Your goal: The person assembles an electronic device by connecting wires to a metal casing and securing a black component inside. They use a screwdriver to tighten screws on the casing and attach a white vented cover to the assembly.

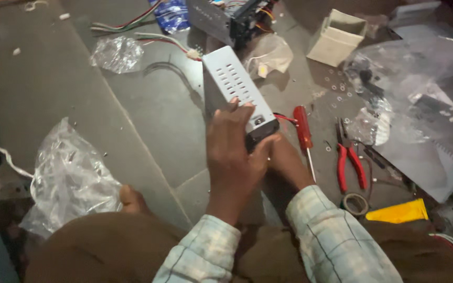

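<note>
Room: bare floor tiles open to the left, red screwdriver and red pliers crowd the right | Left hand wraps the vented metal box at its near end, fingers pressed on top | Right hand cups underneath, box jutting away, tilted.

i'm on a grey tiled floor, looks like an informal electronics repair spot: red screwdriver, red-handled pliers, tape roll, loose wires, scattered washers, plastic bags, an opened device.
</note>
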